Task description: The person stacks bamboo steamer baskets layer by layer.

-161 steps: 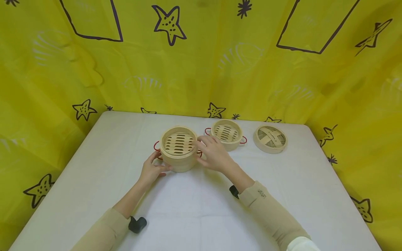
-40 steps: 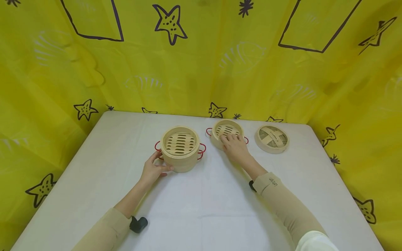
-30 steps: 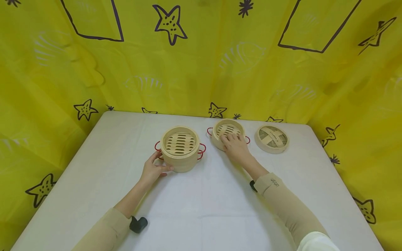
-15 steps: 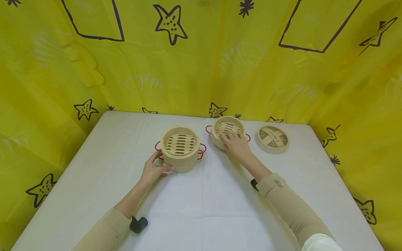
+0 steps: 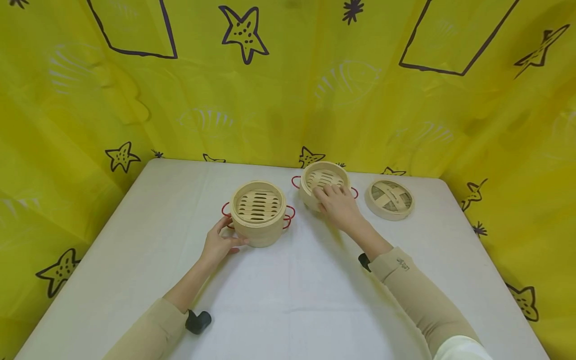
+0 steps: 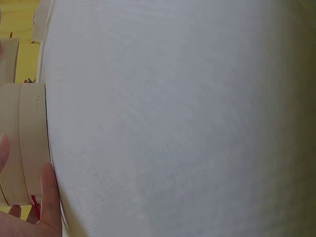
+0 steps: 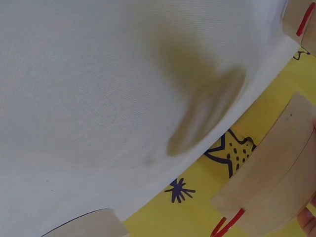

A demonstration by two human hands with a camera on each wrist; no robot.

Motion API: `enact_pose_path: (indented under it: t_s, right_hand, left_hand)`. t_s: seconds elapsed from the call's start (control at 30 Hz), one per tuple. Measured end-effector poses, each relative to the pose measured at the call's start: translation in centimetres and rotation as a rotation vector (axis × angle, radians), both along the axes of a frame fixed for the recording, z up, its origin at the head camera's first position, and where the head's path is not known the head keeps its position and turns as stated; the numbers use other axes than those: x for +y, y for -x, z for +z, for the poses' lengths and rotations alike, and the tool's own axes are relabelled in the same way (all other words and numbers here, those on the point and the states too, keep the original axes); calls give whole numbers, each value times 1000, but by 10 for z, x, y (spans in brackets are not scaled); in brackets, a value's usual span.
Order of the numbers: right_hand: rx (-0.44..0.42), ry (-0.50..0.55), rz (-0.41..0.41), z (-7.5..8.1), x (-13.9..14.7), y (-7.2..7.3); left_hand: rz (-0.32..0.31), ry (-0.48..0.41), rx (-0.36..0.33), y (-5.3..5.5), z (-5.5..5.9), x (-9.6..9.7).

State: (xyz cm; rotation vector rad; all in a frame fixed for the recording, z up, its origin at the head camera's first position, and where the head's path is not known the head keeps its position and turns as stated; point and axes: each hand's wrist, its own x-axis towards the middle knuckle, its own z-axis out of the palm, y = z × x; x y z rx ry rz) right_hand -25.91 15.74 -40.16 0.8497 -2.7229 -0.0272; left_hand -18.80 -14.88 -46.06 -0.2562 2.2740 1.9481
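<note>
Two bamboo steamer baskets with red side handles form a stack [image 5: 260,234] left of the middle of the table. My left hand [image 5: 218,245] holds the stack low on its left side, thumb across the front and fingers behind, near a red handle in the left wrist view. My right hand [image 5: 339,207] grips the near rim of a third steamer basket [image 5: 310,199], fingers over the edge onto its slatted floor. In the right wrist view this basket [image 7: 271,170] is raised off the table, its blurred shadow [image 7: 207,113] on the cloth.
A woven bamboo lid [image 5: 390,200] lies at the back right, close to the raised basket. The white-covered table [image 5: 288,300] ends at a yellow patterned curtain [image 5: 288,100] behind and at both sides.
My right hand has left the stack, taken hold of the single basket and lifted it, moving slightly up and left in the last second. My left hand and the stack have stayed put.
</note>
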Motion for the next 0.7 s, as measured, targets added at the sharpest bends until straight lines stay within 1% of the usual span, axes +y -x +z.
enact_pose_path:
  t_s: [0.33,0.7]
  right_hand:
    - [15,8,26,9,-7,-5]
    - [69,10,51,19,-12,-9]
  left_hand:
    - [-1,-5,-2,1,0,-1]
    - [-15,4,0,0,-2,-1]
